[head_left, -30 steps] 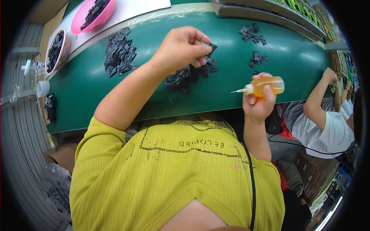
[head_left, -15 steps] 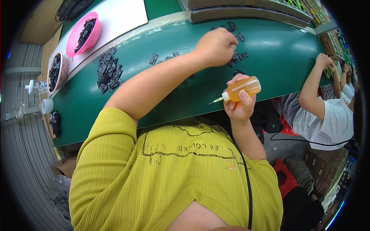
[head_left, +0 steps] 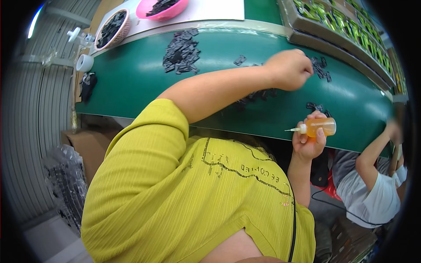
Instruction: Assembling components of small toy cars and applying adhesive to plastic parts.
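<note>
My left hand (head_left: 289,69) is stretched across the green table. Its fingers are curled in, and whatever they hold is hidden from view. Just to its right lie small black plastic pieces (head_left: 322,70), with a smaller cluster (head_left: 315,106) nearer the edge. In my right hand (head_left: 309,150), at the table's near edge, is a clear squeeze bottle (head_left: 322,127) of amber liquid. The bottle lies sideways in my grip, its thin needle tip pointing left. More black pieces (head_left: 258,94) show partly behind my left forearm.
A large pile of black pieces (head_left: 180,51) lies on the green table (head_left: 131,61) at the left. Behind it are a pink bowl (head_left: 169,13) and a pale basket (head_left: 127,30). Trays of green-yellow items (head_left: 337,30) line the back right. A co-worker's arm (head_left: 372,160) is at the right.
The view has swung, so the table's contents appear farther right and more of the back-right trays shows. My left hand stays curled near the black pieces; my right hand still grips the bottle.
</note>
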Demonstrator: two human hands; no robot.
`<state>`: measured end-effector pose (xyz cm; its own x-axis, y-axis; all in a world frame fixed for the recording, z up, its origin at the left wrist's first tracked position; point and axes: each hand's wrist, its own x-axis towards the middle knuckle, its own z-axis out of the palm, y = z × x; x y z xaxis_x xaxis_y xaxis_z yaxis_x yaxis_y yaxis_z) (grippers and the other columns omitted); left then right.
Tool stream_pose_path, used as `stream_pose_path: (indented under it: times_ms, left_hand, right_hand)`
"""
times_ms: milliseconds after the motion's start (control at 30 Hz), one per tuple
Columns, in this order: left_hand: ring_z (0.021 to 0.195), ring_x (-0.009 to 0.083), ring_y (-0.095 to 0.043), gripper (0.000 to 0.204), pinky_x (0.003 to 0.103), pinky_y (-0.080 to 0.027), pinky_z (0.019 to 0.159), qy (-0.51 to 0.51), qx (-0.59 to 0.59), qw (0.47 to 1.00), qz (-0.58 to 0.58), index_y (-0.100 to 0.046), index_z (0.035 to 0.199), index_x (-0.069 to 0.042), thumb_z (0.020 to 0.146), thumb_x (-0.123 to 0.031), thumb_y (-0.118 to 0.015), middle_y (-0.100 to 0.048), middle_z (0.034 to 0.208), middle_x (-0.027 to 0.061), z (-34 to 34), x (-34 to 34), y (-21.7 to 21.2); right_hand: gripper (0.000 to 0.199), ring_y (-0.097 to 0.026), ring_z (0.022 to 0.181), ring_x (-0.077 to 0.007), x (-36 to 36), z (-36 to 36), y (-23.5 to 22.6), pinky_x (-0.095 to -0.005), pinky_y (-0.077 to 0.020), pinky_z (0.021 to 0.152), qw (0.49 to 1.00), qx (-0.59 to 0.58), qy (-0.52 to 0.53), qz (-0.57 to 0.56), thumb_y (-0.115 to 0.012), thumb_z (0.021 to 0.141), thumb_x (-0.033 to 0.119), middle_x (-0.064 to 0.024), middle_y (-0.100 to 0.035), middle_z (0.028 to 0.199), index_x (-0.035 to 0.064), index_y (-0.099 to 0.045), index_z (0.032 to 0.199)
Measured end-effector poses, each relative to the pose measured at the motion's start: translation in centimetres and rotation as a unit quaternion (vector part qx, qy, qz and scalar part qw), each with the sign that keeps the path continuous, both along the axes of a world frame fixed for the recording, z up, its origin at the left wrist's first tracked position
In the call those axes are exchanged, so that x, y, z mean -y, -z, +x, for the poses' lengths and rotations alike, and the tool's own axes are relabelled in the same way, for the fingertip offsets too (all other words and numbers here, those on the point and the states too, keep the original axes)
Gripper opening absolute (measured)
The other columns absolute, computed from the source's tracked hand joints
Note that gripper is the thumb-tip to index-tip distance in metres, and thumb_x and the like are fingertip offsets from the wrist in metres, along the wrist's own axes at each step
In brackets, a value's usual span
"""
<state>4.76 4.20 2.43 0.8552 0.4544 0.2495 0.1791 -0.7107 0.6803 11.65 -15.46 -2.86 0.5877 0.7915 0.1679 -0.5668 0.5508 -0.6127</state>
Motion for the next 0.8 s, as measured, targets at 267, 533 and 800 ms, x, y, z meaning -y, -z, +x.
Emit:
stream_pose_path:
  times_ms: [267, 533, 800]
  left_hand:
    - [0.093, 0.0296, -0.064, 0.034, 0.04, -0.05, 0.08, -0.342, -0.227, 0.906, 0.102, -0.07, 0.094, -0.009, 0.074, -0.036, -0.069, -0.068, 0.095, 0.0135, -15.0, -11.4, -1.5]
    - [0.089, 0.0302, -0.065, 0.047, 0.041, -0.049, 0.078, -0.416, -0.291, 0.86, 0.052, -0.066, 0.092, -0.005, 0.066, -0.042, -0.076, -0.068, 0.091, 0.0148, -18.6, -15.5, -0.4]
    - [0.065, 0.0174, -0.059, 0.023, 0.032, -0.046, 0.061, -0.381, -0.088, 0.914, -0.105, -0.062, 0.078, -0.004, 0.069, -0.02, -0.076, -0.064, 0.075, 0.0076, -20.3, -16.8, 1.7]
  right_hand:
    - [0.03, -0.04, 0.044, -0.0098, -0.8, 0.1, -0.4, -0.0199, -0.0388, 0.042, 0.999, 0.028, -0.015, -0.003, -0.055, 0.082, 0.013, -0.0163, -0.052, 0.098, -0.0017, -0.049, 0.107]
    - [0.031, -0.045, 0.049, -0.0089, -0.8, -0.7, -0.8, -0.0183, -0.0388, 0.04, 0.996, 0.041, 0.03, -0.071, -0.058, 0.08, 0.011, -0.0132, -0.056, 0.098, 0.0019, -0.05, 0.108]
    - [0.028, -0.05, 0.048, -0.0113, -1.3, -1.2, -1.6, -0.0204, -0.0412, 0.041, 0.994, 0.04, 0.049, -0.09, -0.06, 0.079, 0.009, -0.0167, -0.061, 0.093, 0.0024, -0.052, 0.105]
